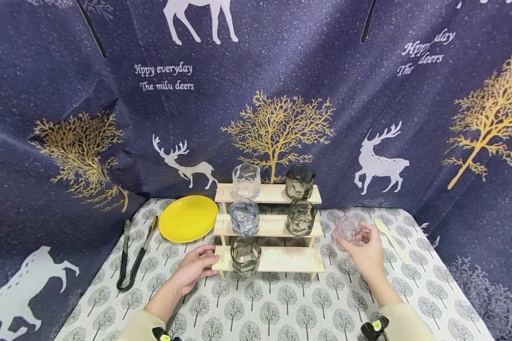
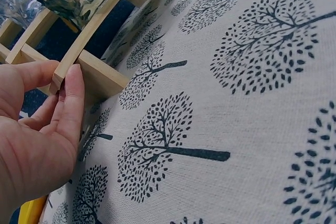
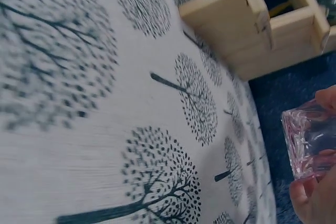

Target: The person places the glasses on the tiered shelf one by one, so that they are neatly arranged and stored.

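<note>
My left hand (image 1: 195, 265) pinches the left end of the bottom step of a three-step wooden rack (image 1: 288, 259); in the left wrist view, thumb and fingers (image 2: 73, 98) lie on either side of the board. To the right of the rack, my right hand (image 1: 368, 251) holds a clear pinkish glass (image 1: 347, 229) between thumb and fingers. On the rack's top step stand a clear glass (image 1: 246, 181) and a dark grey glass (image 1: 300, 183). The middle step bears a bluish glass (image 1: 244, 218) and another dark glass (image 1: 301, 218). A greenish-grey glass (image 1: 245, 256) stands at the bottom step's left.
A yellow plate (image 1: 188, 219) lies left of the rack, with black-handled tongs (image 1: 132, 258) farther left. Near the right edge of the tree-patterned tablecloth (image 1: 269, 312) lies a pale plastic fork (image 1: 392, 240). A dark blue deer-print cloth (image 1: 281, 61) hangs behind.
</note>
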`<state>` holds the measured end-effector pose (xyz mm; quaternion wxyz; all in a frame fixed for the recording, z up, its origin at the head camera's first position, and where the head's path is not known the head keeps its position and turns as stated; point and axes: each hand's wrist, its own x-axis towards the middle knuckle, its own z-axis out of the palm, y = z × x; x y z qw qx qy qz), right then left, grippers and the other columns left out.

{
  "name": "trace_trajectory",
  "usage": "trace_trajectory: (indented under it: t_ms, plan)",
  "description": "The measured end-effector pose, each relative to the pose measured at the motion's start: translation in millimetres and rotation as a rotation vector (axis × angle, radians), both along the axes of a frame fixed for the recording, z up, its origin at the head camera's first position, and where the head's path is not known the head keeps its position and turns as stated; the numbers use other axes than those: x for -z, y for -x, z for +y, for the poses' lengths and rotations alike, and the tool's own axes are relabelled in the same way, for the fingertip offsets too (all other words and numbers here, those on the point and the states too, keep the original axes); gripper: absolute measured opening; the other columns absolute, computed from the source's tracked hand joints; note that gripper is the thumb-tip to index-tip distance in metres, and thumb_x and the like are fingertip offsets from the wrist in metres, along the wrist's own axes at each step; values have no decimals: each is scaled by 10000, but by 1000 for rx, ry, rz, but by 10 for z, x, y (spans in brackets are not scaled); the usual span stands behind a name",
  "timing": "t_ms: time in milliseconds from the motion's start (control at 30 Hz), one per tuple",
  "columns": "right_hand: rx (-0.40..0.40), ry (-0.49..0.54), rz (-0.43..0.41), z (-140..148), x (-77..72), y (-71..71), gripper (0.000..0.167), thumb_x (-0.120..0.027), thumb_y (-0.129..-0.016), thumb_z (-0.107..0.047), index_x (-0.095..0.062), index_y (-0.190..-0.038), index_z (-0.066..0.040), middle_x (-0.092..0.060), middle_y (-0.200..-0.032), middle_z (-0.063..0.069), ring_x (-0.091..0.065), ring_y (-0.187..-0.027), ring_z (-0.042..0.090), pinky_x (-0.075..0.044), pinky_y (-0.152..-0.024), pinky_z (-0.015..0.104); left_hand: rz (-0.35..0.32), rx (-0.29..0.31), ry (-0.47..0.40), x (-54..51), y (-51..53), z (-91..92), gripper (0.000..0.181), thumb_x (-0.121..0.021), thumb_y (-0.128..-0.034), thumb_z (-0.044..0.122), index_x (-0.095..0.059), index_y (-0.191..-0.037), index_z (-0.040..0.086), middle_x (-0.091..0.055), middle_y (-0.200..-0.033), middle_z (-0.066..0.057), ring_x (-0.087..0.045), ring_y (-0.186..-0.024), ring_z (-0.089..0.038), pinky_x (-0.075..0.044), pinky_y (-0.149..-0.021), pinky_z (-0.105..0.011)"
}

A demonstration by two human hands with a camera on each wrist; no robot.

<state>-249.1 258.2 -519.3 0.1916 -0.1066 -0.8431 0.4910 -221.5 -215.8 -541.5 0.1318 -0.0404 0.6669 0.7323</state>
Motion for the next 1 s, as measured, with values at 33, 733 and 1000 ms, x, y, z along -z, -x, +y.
trace_trajectory:
  t_ms: [33, 733, 1000]
  plan:
    - [-14, -2, 6, -12, -19, -35, 803, -921, -798, -211, -473, -1451, -74, -606, -1312, 222, -590, -1199, 364, -472, -803, 108, 0, 0, 0, -2, 0, 0, 564, -687, -971, 65, -437, -1456, -80, -631, -1242, -191, -683, -935, -226, -621, -794, -292]
    - [-223, -36, 57, -407, -302, -574, 835, -970, -726, -187, -517, -1418, -77, -660, -1253, 174, -636, -1105, 303, -511, -861, 97, 2, -7, 8, 8, 4, 9, 556, -698, -965, 75, -452, -1439, -79, -631, -1223, -178, -679, -935, -230, -623, -799, -308]
    - [-285, -30, 86, -663, -230, -595, 837, -984, -693, -155, -542, -1400, -85, -676, -1200, 132, -648, -1076, 278, -554, -905, 197, 2, -9, 10, 11, 6, 9, 547, -699, -967, 81, -460, -1434, -75, -634, -1222, -174, -678, -934, -228, -623, -796, -309]
